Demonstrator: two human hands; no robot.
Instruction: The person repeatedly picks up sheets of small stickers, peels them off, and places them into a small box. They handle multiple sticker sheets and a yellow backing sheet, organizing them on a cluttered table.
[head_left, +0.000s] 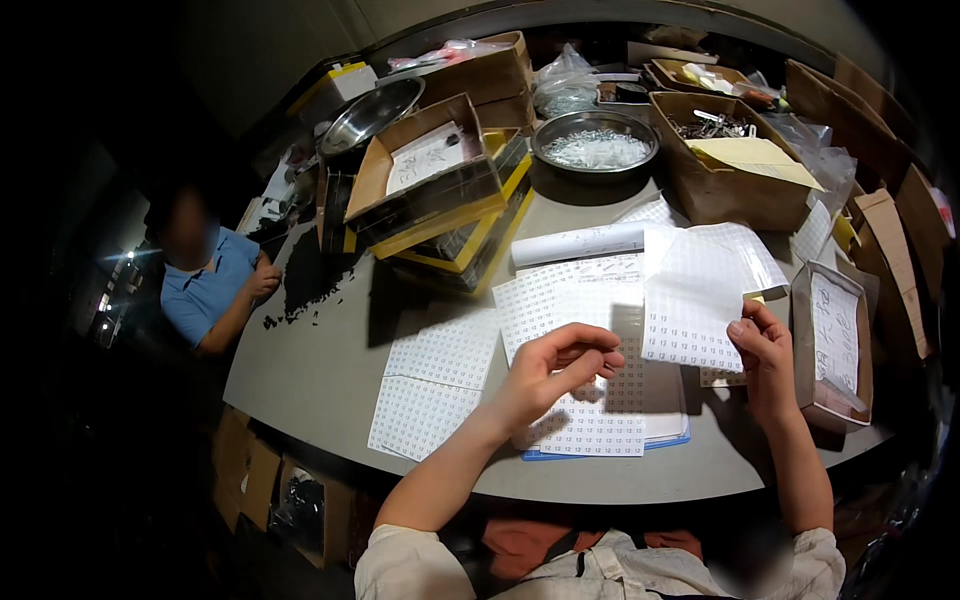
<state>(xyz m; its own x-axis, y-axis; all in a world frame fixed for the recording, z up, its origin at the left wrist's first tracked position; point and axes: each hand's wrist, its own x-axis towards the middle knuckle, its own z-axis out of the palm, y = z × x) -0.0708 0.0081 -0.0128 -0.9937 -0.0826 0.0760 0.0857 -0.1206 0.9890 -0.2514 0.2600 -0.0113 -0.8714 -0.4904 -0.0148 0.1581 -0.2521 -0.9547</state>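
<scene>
Held sheet: a white sheet [690, 300] with rows of small printed marks toward its near edge and a mostly plain far part, right of the middle, raised above other papers.
Right hand: the right hand [765, 355] pinches the sheet's near right corner between thumb and fingers.
Left hand: the left hand [562, 370] is narrow, fingers curled and thumb close to their tips, over the printed papers; I cannot tell whether anything small sits between them.
Papers beneath: printed sheets [600, 432] overlap below the left hand, a blue edge [660, 441] showing at their near side; further marked sheets [428, 412] lie to the left.
Curled paper: a white roll [580, 243] lies just beyond the printed sheets.
Right side: an open box [858, 395] with a handwritten paper stands near the right hand.
Far side: a metal bowl [577, 172] holds small clear pieces; right of it, a cardboard box [735, 205] carries metal parts and a yellowish paper [757, 160].
Far left: stacked boxes [425, 212] with yellow edges, then a spread of small black pieces [312, 275] on the grey table [300, 375].
Beyond the left edge: a person in a blue shirt [212, 290].
</scene>
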